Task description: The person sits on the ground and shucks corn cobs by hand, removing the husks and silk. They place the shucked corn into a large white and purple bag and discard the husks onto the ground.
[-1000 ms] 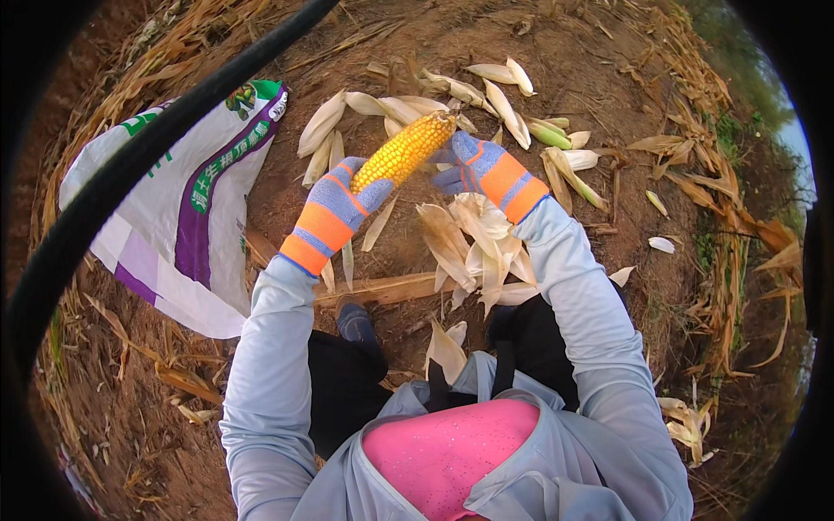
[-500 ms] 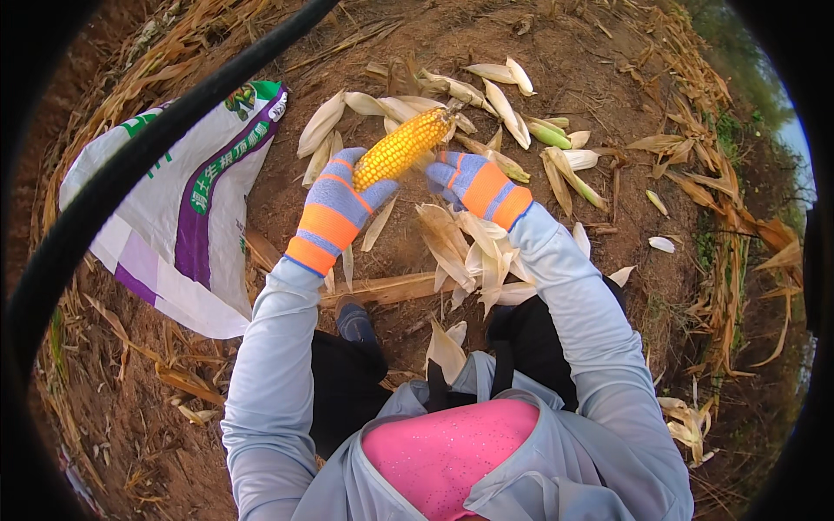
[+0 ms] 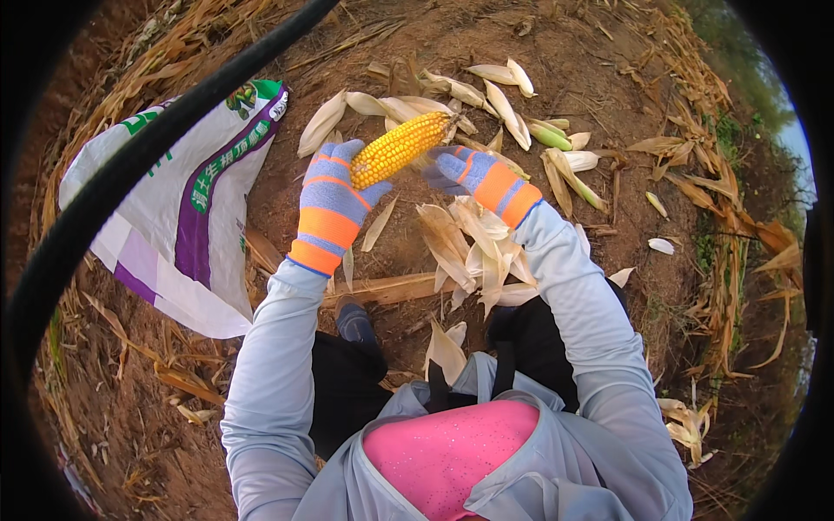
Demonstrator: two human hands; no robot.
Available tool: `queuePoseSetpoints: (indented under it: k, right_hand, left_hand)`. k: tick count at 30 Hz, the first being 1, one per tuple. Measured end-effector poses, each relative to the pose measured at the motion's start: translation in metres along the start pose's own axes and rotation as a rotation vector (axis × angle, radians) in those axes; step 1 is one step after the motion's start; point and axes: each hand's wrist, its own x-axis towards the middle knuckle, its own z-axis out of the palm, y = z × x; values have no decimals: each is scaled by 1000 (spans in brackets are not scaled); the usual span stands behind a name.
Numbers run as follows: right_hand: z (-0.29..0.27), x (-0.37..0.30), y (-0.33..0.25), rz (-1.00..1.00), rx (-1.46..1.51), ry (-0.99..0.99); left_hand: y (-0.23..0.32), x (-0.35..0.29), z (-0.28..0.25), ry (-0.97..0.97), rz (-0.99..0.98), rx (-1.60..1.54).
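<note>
A husked yellow corn cob [image 3: 401, 149] lies aslant in my left hand [image 3: 334, 195], its stalk end toward the upper right. The left hand, in a grey and orange striped glove, is closed round the cob's lower end, with the thumb along its near side. My right hand [image 3: 482, 178], gloved alike, is just right of the cob below its stalk end. The right fingers are drawn together and slightly smeared; what they hold, if anything, I cannot make out. Loose dry husks [image 3: 473, 247] lie on the soil below the hands.
A white, purple and green woven sack [image 3: 217, 191] lies flat on the left. More pale husks [image 3: 512, 113] and a greenish one [image 3: 549, 135] are scattered beyond the hands. Dry stalks [image 3: 734, 234] line the right side. A black cable [image 3: 165, 130] crosses the upper left.
My right hand has shifted slightly right and down beside the cob. The left hand and the cob have hardly moved.
</note>
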Motion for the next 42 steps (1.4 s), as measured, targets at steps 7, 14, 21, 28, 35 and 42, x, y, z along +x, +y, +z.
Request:
queuePoseSetpoints:
  k: [7, 14, 21, 28, 35, 42]
  right_hand:
    - [19, 11, 6, 121, 847, 48]
    - [14, 1, -6, 5, 714, 22]
    - [9, -4, -7, -66, 515, -59]
    - [12, -13, -29, 145, 128, 89]
    - [13, -14, -43, -27, 546, 240]
    - [-33, 4, 20, -160, -80, 195]
  left_hand:
    - [21, -1, 12, -42, 41, -8]
    - [11, -5, 14, -176, -73, -501]
    - [6, -5, -4, -704, -510, -1026]
    - [11, -3, 4, -484, -579, -664]
    - [-5, -6, 10, -329, -561, -677]
    - [0, 0, 10, -306, -530, -587]
